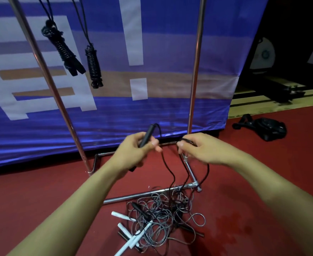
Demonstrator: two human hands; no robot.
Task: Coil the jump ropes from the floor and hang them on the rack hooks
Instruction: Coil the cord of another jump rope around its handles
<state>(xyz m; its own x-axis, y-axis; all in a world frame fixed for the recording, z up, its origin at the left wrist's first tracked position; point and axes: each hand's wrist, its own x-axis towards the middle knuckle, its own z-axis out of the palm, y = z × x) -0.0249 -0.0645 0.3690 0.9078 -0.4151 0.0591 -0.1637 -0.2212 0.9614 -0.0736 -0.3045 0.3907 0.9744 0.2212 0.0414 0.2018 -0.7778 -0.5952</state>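
Both arms are reaching forward toward 12 o'clock. The left hand (136, 147) is gripping a handle (146, 136); the right hand (198, 147) is pinching cord (186, 139) in curled fingers (181, 145).

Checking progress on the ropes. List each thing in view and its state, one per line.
Left hand: grips a black handle.
Right hand: pinches the black rope.
Black rope: trails down to the floor pile, uncoiled.
Two coiled ropes: hanging on the rack.
Rope pile: tangled on the floor, white handles among it.

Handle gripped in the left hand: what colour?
Black handle, in left hand; head view.
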